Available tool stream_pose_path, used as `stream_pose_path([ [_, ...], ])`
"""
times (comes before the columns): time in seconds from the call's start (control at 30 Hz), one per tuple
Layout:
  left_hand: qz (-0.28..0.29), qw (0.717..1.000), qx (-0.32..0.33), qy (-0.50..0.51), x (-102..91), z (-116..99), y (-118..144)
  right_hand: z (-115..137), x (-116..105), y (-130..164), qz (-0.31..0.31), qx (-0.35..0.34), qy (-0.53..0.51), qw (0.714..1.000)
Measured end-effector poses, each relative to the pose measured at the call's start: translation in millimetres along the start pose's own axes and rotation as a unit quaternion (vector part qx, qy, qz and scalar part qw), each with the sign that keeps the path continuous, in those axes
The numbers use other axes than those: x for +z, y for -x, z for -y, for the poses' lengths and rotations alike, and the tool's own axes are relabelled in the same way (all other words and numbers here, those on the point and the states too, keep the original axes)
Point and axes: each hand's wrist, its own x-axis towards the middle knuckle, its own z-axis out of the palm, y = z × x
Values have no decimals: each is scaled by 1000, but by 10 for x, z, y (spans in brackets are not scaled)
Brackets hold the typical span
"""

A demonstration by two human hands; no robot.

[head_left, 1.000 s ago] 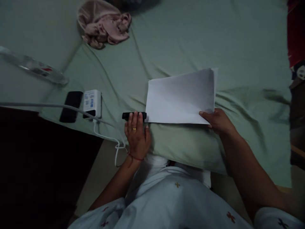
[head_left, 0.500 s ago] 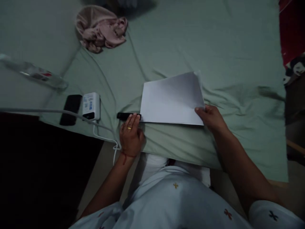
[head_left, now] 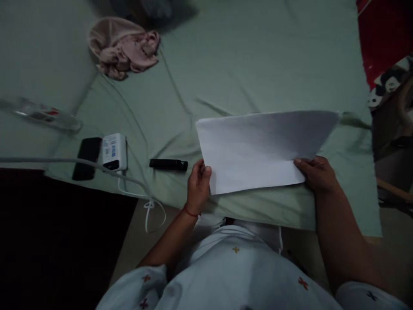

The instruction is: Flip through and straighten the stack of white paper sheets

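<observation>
White paper (head_left: 254, 150) is held between my two hands above the green cloth, its far right part bent upward and in shade. I cannot tell whether it is one sheet or several. My left hand (head_left: 199, 183) is closed on the paper's left edge, thumb on top. At the lower right corner, my right hand (head_left: 318, 173) pinches the paper, its thumb also on top. A black stapler-like object (head_left: 168, 164) lies on the cloth just left of my left hand, touched by neither hand.
The green cloth (head_left: 258, 64) covers the table. To the left lie a white power bank (head_left: 115, 150) with a cable, a black phone (head_left: 87, 158) and a clear plastic bottle (head_left: 48, 115). A crumpled pink cloth (head_left: 125, 49) sits at the far left. A grey cable crosses the left side.
My left hand has left the black object and taken hold of the paper's left edge. The paper has moved right and is lifted, spread wider between both hands.
</observation>
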Motion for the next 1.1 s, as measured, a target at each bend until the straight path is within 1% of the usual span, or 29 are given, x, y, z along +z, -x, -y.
stream_pose_path([
  [0.07, 25, 999, -13, 22, 94, 29, -69, -15, 28, -3, 14, -20, 16, 1000],
  [0.13, 28, 999, -8, 12, 149, 86, -117, -13, 71, -17, 21, -47, 50, 997],
  [0.2, 15, 999, 22, -41, 171, 143, -139, -3, 120, -37, -4, -82, 81, 993],
  [0.27, 8, 994, 54, -95, 172, 179, -141, 12, 164, -54, -46, -103, 90, 990],
  [0.33, 10, 991, 74, -112, 164, 189, -135, 30, 193, -58, -73, -102, 84, 989],
  [0.37, 11, 990, 80, -112, 159, 187, -132, 41, 200, -54, -77, -96, 76, 989],
  [0.5, 22, 990, 87, -109, 140, 190, -146, 72, 191, -26, -64, -73, 38, 995],
  [0.63, 28, 992, 81, -93, 131, 270, -201, 46, 147, -29, -50, -65, 21, 996],
  [0.73, 18, 994, 89, -65, 158, 333, -242, 0, 125, -54, -43, -69, 4, 997],
  [0.8, 8, 994, 100, -39, 185, 337, -254, -31, 125, -74, -46, -86, -7, 995],
  [0.87, 11, 995, 101, -13, 201, 306, -253, -58, 130, -100, -53, -113, -17, 992],
  [0.93, 33, 995, 93, 13, 200, 264, -245, -83, 128, -135, -68, -138, -23, 988],
  [1.03, 84, 992, 79, 44, 182, 244, -248, -114, 104, -190, -98, -156, -26, 983],
  [1.1, 92, 991, 85, 45, 178, 278, -275, -130, 86, -214, -108, -165, -20, 980],
])
